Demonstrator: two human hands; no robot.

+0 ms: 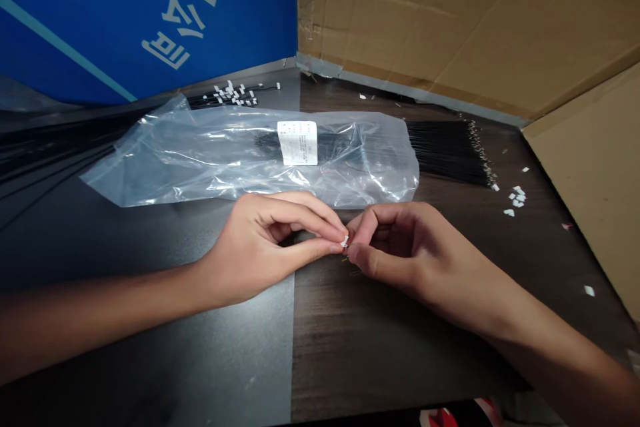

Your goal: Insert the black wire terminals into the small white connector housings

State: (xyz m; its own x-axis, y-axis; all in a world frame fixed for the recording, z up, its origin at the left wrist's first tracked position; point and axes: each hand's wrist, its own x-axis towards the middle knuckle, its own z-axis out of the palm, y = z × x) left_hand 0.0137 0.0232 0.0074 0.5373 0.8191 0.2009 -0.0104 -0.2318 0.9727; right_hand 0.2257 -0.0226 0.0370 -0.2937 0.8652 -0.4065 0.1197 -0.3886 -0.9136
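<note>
My left hand (265, 247) and my right hand (400, 247) meet fingertip to fingertip above the dark table (320, 347). Both are closed in a pinch around a tiny white connector (345, 241) held between them. Whether a wire runs from it I cannot tell. Just behind my hands lies a clear plastic bag (240, 157) with a white label (297, 143), holding a bundle of thin black wires.
A bare bundle of black wires (450, 150) sticks out right of the bag. Small white connectors (515, 197) lie scattered at the right, more at the back (233, 95). A blue board (150, 13) and cardboard walls (450, 20) close off the back and right.
</note>
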